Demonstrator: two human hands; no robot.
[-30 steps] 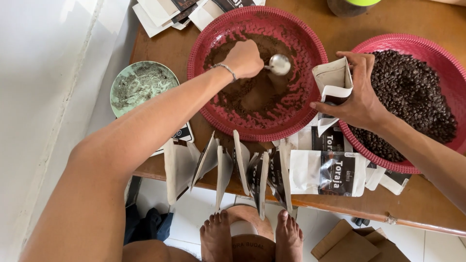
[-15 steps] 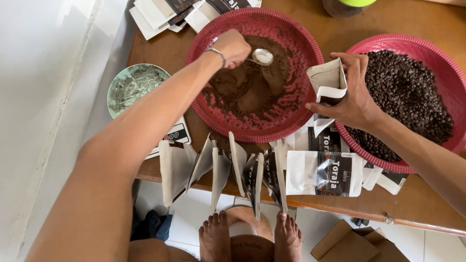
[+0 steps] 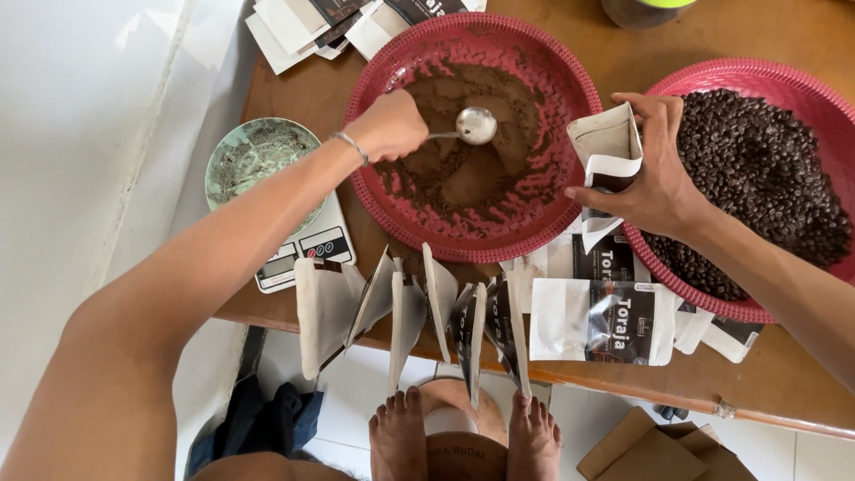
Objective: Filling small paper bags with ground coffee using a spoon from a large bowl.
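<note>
Left hand (image 3: 392, 125) clenched on the handle of a round metal spoon (image 3: 476, 125), bowl over brown powder in the red woven plastic tray (image 3: 570, 80). Right hand (image 3: 655, 174) grasps an open white pouch (image 3: 607, 147) at the tray's right rim.

Risk: the pouch mouth looks narrow and could sag; powder may spill onto the wooden table (image 3: 307, 89).

Near edge: a row of white and dark pouches (image 3: 419, 312) hanging. Right: a labelled white pouch with a dark panel (image 3: 601, 321), lying flat.

Wooden table (image 3: 766, 31) carries 2 red trays (image 3: 570, 71), scale (image 3: 307, 249), white pouches (image 3: 592, 321).
</note>
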